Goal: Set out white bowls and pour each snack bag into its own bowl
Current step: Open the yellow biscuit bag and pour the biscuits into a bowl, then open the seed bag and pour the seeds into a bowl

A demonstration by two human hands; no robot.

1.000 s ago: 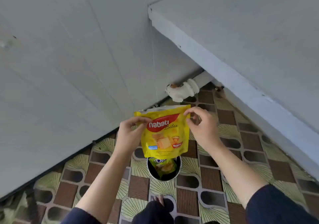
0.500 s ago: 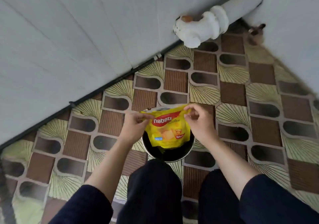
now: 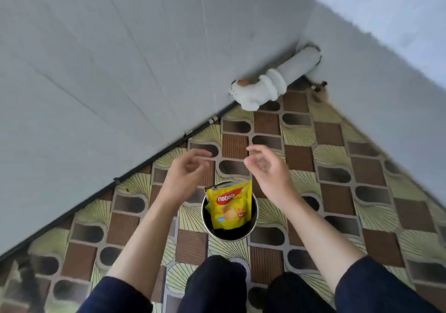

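Observation:
A yellow snack bag with a red logo sticks out of a small round bin that has a black inside and stands on the patterned floor. Another bag's green edge shows under it at the bin's left side. My left hand hovers above and left of the bin, fingers apart, holding nothing. Above and right of the bin, my right hand is also empty with its fingers spread. No white bowl is in view.
The floor has brown and green patterned tiles. A grey wall runs along the left with a black cable at its foot. A white pipe elbow juts out in the corner. My dark-trousered knees are just below the bin.
Both hands have let go of the yellow bag, which has dropped into the bin. The hands have lifted up and apart, fingers spread.

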